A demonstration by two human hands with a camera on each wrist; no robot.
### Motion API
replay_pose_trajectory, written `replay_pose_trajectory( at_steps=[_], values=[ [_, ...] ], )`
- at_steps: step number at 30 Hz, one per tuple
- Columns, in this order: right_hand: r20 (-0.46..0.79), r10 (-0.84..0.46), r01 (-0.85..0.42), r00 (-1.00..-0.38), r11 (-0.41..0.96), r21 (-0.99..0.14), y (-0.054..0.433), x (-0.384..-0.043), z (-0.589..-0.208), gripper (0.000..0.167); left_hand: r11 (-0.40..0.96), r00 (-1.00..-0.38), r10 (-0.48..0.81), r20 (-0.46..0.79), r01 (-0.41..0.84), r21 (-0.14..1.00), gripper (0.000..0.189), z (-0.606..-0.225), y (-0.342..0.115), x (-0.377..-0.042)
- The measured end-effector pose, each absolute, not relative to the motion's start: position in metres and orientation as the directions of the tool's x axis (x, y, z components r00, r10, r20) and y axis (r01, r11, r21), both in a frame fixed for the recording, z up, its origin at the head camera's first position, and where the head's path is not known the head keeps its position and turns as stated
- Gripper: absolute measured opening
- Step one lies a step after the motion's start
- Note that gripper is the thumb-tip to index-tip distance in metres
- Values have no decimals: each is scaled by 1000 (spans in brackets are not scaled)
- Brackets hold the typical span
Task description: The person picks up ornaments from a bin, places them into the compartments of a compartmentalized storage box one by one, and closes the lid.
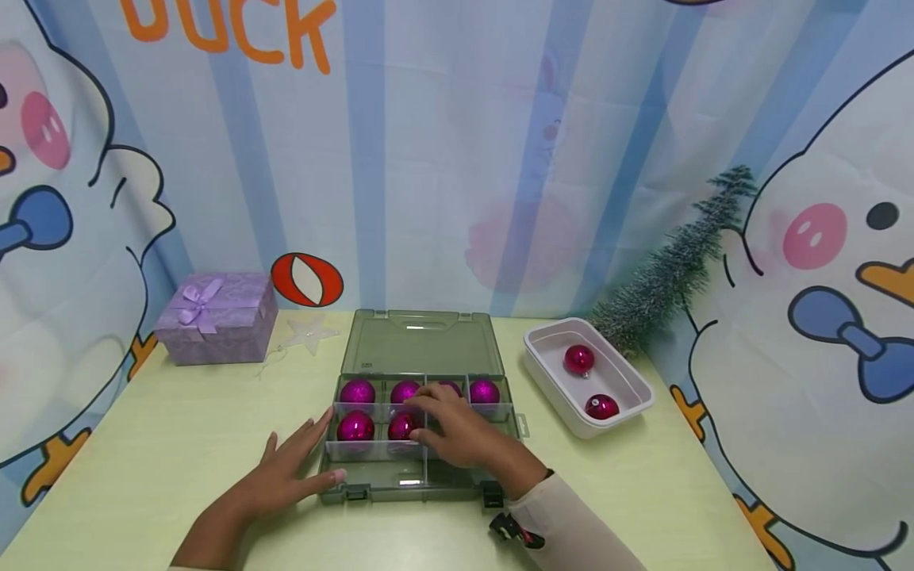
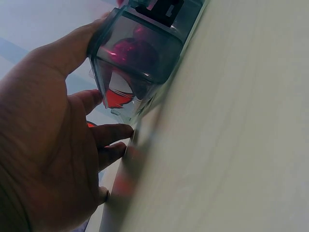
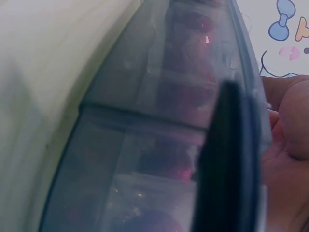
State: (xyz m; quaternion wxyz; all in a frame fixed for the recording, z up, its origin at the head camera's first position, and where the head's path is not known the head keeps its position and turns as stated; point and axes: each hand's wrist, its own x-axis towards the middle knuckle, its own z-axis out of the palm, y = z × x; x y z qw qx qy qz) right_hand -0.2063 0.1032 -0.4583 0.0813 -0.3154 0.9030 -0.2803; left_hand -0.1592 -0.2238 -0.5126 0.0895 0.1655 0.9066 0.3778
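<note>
A green translucent compartment box [image 1: 378, 474] lies with its lid [image 1: 421, 341] raised back. Several glittery magenta Christmas balls [image 1: 358, 391] fill its back row. In the middle row a shiny magenta ball [image 1: 355, 426] sits at the left, beside a shiny red Christmas ball [image 1: 401, 427]. My right hand [image 1: 457, 428] reaches over the box, fingers bent and thumb at the right side of that red ball, partly covering the back row. My left hand [image 1: 282, 472] rests along the box's left side, fingers spread; in the left wrist view its thumb touches the box corner [image 2: 140, 53].
A white tub [image 1: 550, 381] to the right holds two red balls [image 1: 579, 360]. Behind it leans a frosted miniature Christmas tree [image 1: 664, 270]. A purple gift box [image 1: 217, 321] and a pale star [image 1: 312, 334] stand at the back left, before a printed curtain [image 1: 435, 159].
</note>
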Motion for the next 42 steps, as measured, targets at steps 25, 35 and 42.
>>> replay_pose_trajectory(
  at_steps=[25,35,42],
  values=[
    [296,-420,-500,-858,548,-671,211,-226,-437,41,658,-927,373,-34,239,714,101,-516,-224,-160],
    [302,-277,-409,-912,576,-708,256,-243,-440,39,663,-929,367,-36,235,711,101,-515,-225,-159],
    [246,-116,-265,-962,609,-747,279,-261,-439,39,657,-928,371,-39,232,717,101,-514,-225,-159]
  ],
)
